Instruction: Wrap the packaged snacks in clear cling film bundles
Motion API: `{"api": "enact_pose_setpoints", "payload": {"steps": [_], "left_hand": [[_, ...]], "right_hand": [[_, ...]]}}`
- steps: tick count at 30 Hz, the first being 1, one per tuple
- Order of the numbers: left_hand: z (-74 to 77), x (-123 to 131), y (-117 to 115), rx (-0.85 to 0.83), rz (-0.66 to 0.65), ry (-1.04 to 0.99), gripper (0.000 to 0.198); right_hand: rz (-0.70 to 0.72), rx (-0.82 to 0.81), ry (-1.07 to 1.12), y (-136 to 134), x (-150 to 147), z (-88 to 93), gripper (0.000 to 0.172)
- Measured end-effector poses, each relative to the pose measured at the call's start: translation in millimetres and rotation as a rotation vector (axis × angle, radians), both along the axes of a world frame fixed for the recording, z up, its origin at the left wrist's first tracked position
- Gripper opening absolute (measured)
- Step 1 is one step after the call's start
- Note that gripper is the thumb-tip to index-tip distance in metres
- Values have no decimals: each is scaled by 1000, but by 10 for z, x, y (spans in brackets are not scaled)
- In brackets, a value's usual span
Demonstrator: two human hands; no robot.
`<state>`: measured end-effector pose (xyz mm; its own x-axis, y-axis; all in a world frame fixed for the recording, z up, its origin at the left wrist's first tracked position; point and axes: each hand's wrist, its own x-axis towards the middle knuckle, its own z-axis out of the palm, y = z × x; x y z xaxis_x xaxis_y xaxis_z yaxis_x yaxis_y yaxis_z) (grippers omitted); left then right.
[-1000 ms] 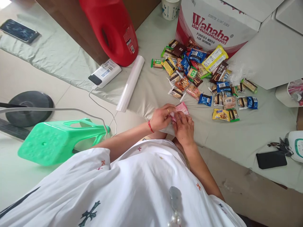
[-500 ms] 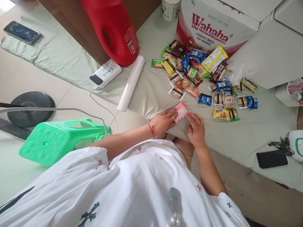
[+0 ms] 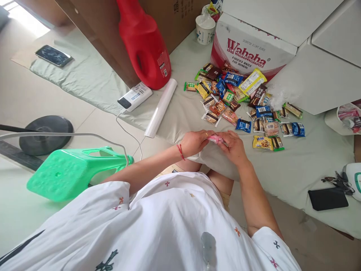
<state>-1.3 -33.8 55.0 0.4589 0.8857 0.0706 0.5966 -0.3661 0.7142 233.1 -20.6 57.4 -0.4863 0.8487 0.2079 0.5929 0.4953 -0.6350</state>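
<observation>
Between my two hands, near the front edge of the cloth-covered surface, is a small pink packet [image 3: 216, 139]. My left hand [image 3: 194, 144], with a red string bracelet at the wrist, closes on its left end. The fingers of my right hand [image 3: 233, 146] bend over its right end. Both hands hide much of the packet, and only a narrow pink strip shows. Just beyond them lies a loose pile of small wrapped snacks [image 3: 217, 107], among them a blue packet [image 3: 243, 125] and a yellow cookie packet [image 3: 262, 142].
Behind the snacks stands a Wahaha water carton [image 3: 248, 52], with a paper cup [image 3: 205, 30] beside it. Leftward are a red jug [image 3: 148, 49], a white roll [image 3: 161, 109], a cabled power bank [image 3: 135, 96] and a green stool [image 3: 62, 173]. A black pouch [image 3: 328, 198] lies right.
My hands have come closer together, and my right fingers now cover the packet's right side. The packet, face-up and flatter before, now shows only a narrow strip. The view has shifted slightly.
</observation>
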Motion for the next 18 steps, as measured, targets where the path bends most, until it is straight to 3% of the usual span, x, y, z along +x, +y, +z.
{"api": "enact_pose_setpoints", "payload": {"steps": [3, 6, 9, 11, 13, 18], "left_hand": [[83, 46, -24, -226, 48, -248, 28], [120, 131, -71, -525, 54, -595, 40], [127, 178, -123, -752, 26, -784, 51], [111, 176, -151, -897, 2, -794, 55], [77, 172, -174, -1012, 5, -817, 59], [-5, 250, -232, -1045, 157, -1035, 60]], "right_hand": [[-152, -215, 353, -158, 64, 51, 50], [-287, -456, 683, -310, 108, 27, 77], [-354, -662, 781, -438, 102, -40, 62], [-400, -721, 804, -511, 73, -75, 50], [-445, -732, 847, -574, 34, -91, 49], [-480, -806, 1022, -723, -70, -119, 56]]}}
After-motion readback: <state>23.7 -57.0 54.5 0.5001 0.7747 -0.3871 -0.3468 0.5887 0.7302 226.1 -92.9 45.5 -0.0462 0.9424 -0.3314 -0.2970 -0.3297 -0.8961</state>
